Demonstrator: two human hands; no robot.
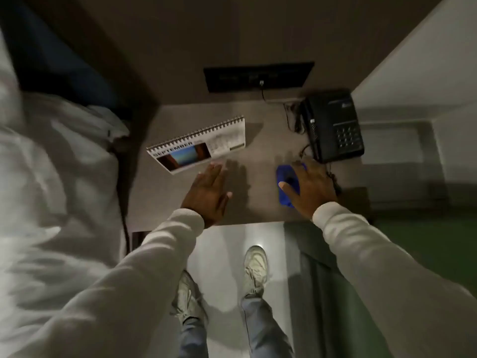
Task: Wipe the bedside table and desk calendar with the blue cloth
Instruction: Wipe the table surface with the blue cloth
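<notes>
The grey-brown bedside table (258, 140) lies below me. A spiral-bound desk calendar (198, 143) showing September stands on its left part. My left hand (207, 193) rests flat on the tabletop with fingers together, fingertips just short of the calendar's near edge, holding nothing. My right hand (309, 187) presses down on the blue cloth (285, 182) at the table's right front, just in front of the phone. Most of the cloth is hidden under the palm.
A black desk phone (333, 127) with tangled cord sits at the back right. A dark socket panel (258, 76) is on the wall behind. A white-sheeted bed (51, 177) borders the left. My two shoes (255, 270) stand on pale floor.
</notes>
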